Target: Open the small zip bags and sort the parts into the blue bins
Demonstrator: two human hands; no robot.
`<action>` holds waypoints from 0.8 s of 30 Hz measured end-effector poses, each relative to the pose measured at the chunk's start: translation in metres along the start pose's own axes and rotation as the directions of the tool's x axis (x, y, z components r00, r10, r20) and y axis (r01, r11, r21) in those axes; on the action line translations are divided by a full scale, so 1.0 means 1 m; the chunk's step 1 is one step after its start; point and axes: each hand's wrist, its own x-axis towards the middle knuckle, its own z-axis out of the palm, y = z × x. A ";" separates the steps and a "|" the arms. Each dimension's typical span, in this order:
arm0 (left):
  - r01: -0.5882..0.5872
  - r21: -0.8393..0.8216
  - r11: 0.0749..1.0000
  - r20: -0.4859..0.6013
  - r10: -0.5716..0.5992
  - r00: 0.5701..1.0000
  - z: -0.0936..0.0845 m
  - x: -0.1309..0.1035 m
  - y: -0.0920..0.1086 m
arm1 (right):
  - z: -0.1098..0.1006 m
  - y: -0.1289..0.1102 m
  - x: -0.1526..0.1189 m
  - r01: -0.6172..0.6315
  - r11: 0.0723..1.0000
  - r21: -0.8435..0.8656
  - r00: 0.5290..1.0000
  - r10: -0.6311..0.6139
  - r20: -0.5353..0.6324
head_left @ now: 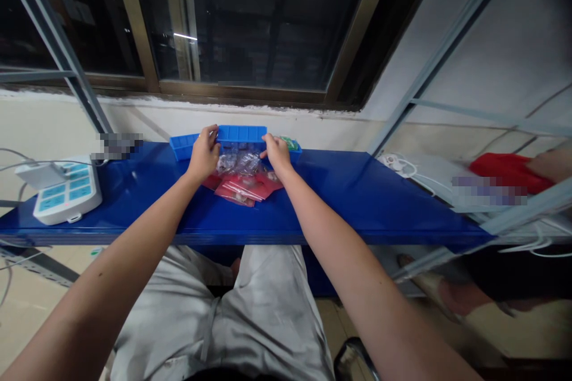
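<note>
A blue plastic bin [242,133] with a ribbed wall is at the back of the blue table, between my two hands. My left hand [206,153] grips its left end, fingers curled over the edge. At the right end, my right hand [276,153] holds it with the thumb on the near side. Just below the bin lies a heap of clear plastic bags [239,162]; their contents are too small to make out. Red plastic bags [243,189] holding small pieces lie in front, nearest to me.
Another blue bin [182,146] stands at the left, and a green packet [290,143] shows behind my right hand. A white power strip [67,193] with a plugged-in adapter sits at the table's left end. Grey metal posts [404,110] rise at both sides. Another person's red sleeve [507,171] is at right.
</note>
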 end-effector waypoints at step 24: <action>0.152 0.275 0.949 -0.133 -0.119 0.984 -0.006 0.001 0.007 | 0.004 -0.004 0.002 0.073 0.993 0.093 0.996 -0.078 0.046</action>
